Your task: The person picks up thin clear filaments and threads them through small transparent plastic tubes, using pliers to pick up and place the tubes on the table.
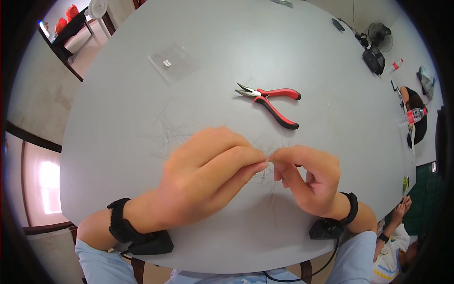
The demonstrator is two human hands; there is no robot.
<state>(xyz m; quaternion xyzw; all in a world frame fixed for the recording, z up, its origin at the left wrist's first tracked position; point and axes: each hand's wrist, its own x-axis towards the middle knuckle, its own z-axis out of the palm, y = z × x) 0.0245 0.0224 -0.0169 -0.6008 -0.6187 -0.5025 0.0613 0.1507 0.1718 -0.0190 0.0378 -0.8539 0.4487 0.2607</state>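
My left hand (pixel 208 175) is closed, its thumb and forefinger pinched together. Just to its right, my right hand (pixel 307 173) pinches too, and the two sets of fingertips nearly meet over the grey table. Whatever lies between them is tiny and pale, too small to name. Thin, wire-like metal pieces (pixel 169 130) lie scattered beyond my left hand, and more show beneath the fingertips. One fine strand (pixel 274 208) shows below my right fingers; I cannot tell whether it hangs or lies on the table. Bent-nose pliers (pixel 272 102) with red and black handles rest beyond the hands, jaws apart, pointing left.
A clear plastic bag (pixel 172 62) with a small white label lies at the far left of the table (pixel 118 142). Black wrist straps with boxy devices and a cable (pixel 326 260) are on my arms. Two other people sit along the right, near bottles (pixel 416 115) and a fan (pixel 379 34).
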